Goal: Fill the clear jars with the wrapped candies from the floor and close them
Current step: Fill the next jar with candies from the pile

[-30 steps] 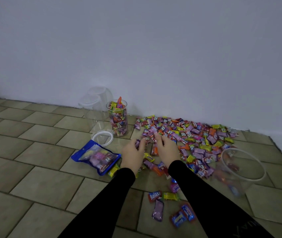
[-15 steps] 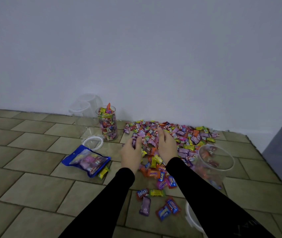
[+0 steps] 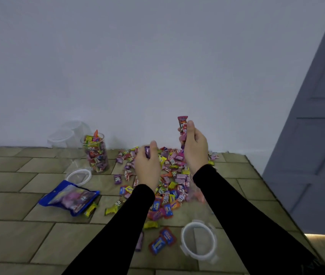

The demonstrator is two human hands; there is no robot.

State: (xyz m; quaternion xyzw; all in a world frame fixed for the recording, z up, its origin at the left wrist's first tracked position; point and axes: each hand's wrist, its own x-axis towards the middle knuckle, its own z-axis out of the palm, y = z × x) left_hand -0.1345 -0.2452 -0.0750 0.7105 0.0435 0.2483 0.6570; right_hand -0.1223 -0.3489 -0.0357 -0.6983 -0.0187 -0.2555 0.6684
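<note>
Jars first, at far left: two empty clear jars (image 3: 64, 133) stand against the wall, and just beside them a filled jar (image 3: 96, 152) stands upright, lidless, packed with wrapped candies to the brim. In front of it a white-rimmed lid (image 3: 79, 176) lies flat on the tiled floor (image 3: 9, 207), and nearer the camera a blue candy bag (image 3: 68, 197) lies on its side with a yellow candy touching its lower corner.

Further right, the candy pile (image 3: 169, 175) spreads from the wall toward the camera, with loose pieces trailing off at its near edge. Over the pile the left hand (image 3: 147, 165) is raised, its grip curled around a purple candy (image 3: 147, 151) that shows between thumb and fingers. The right hand (image 3: 194, 147) is higher, its grip closed on a handful of candies (image 3: 182, 125), a pink-red wrapper sticking up above the thumb. Both arms wear black sleeves.

Below the right forearm a second lid (image 3: 198, 244), white-rimmed with clip tabs, lies on the floor near two blue-and-red candies. A blurred clear shape with a few candies shows beside the right forearm; what it is cannot be told. A grey door (image 3: 316, 135) fills the right edge.
</note>
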